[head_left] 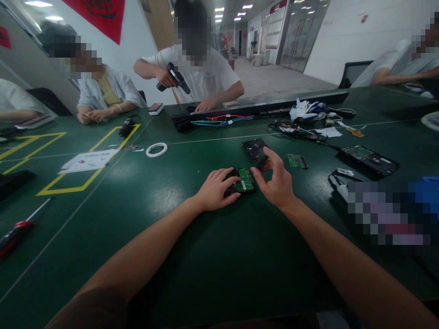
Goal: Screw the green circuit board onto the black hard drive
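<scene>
My left hand (217, 189) grips a hard drive (244, 181) that lies flat on the table, its green circuit board facing up. The fingers rest over the drive's left part and hide it. Just above its right end, my right hand (276, 178) pinches a short, dark-handled tool (262, 160) between thumb and fingers; its tip cannot be made out. Behind that tool sits a second hard drive (254, 148), dark side up. To the right of my right hand is a loose green circuit board (297, 161).
Another drive unit (368, 161) lies at right, near cables (295, 129) and white gloves (307, 109). A long black bar (260, 107) crosses the table's far side. A tape roll (157, 150), paper (87, 161) and red screwdriver (15, 235) lie left. Opposite, a person holds a power drill (174, 77).
</scene>
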A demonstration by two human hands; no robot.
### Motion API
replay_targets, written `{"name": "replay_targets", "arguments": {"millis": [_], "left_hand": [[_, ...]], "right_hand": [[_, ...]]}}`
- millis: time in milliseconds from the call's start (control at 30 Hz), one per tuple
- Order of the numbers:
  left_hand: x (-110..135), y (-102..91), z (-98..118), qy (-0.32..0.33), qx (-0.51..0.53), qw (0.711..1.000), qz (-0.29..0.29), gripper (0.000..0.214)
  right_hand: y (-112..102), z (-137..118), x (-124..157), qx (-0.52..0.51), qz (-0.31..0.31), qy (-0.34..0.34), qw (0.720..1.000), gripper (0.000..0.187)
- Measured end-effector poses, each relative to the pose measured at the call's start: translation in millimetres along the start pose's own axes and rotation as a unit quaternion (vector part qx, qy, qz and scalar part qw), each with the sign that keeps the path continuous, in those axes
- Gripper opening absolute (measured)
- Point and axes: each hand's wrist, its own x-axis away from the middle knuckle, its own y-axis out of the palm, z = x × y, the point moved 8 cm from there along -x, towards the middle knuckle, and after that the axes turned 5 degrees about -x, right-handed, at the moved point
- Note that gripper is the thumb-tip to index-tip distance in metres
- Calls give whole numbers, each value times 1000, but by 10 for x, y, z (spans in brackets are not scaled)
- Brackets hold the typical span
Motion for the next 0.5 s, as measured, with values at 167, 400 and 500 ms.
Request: {"name": "replay_targets", "arguments": {"millis": [167, 400, 500], "left_hand": [[-5, -7, 1, -2, 5, 1000, 3, 56], [0, 13, -10, -1, 0, 1000, 5, 56], [3, 12, -13, -3, -1, 1000, 3, 57]], "right_hand": [[39, -19, 0, -38, -26, 15, 999, 72], [57, -35, -7, -62, -42, 25, 997, 72], [44, -12, -1, -40, -28, 16, 999, 73]]}}
